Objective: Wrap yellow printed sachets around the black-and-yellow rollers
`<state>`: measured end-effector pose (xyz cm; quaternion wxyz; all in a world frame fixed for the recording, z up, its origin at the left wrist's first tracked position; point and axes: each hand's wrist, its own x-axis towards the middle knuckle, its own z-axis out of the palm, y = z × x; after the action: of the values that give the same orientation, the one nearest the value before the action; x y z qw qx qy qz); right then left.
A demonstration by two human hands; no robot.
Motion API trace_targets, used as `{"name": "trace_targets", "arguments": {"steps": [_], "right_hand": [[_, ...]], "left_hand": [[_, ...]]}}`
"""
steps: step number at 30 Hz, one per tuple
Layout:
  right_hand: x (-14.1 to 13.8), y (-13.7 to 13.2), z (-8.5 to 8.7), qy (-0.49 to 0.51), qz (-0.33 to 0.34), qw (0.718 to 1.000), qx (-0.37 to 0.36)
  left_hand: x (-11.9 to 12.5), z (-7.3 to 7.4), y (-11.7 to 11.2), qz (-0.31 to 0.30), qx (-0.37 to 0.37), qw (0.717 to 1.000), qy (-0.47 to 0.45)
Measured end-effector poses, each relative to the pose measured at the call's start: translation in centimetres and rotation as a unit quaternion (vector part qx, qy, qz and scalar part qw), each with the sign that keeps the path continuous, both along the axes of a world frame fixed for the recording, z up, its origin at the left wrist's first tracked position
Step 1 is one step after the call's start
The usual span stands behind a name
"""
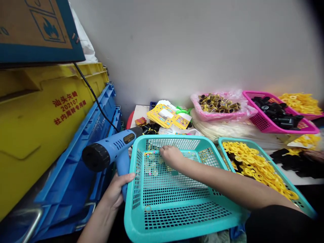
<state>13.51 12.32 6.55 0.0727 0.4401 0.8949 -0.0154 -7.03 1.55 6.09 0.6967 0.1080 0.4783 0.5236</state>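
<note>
One teal basket: directly before the person, small clear rings and beads inside
Right hand: in basket near its far wall, fingers bunched narrow; can't tell if holding anything
Left hand: thumb on basket's left rim, curled by heat gun handle; can't tell if gripping it
Blue heat gun: just left of basket
Yellow parts: right of basket
Printed cards: beyond basket
Yellow crate: left of basket

Turquoise grid-pattern basket, 6 o'clock; blue, black-ended heat gun, 8 o'clock. Yellow crate, red print, 9 o'clock. Magenta basket, black parts, 3 o'clock
</note>
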Motion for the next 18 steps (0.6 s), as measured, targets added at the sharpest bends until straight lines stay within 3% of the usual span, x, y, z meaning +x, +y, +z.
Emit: {"name": "trace_targets", "arguments": {"steps": [8, 13, 18], "right_hand": [[0.3, -0.3, -0.7, 0.042, 0.025, 0.999, 0.005], [-0.2, -0.4, -0.9, 0.097, 0.03, 0.995, 0.018], [-1.2, -0.5, -1.0, 0.059, 0.048, 0.997, 0.01]], "left_hand": [[0.0, 0.5, -0.2, 0.0, -0.02, 1.0, 0.006], [0.2, 0.7, -0.3, -0.015, 0.006, 1.0, 0.016], [0.5, 0.8, -0.5, -0.023, 0.005, 1.0, 0.015]]}}
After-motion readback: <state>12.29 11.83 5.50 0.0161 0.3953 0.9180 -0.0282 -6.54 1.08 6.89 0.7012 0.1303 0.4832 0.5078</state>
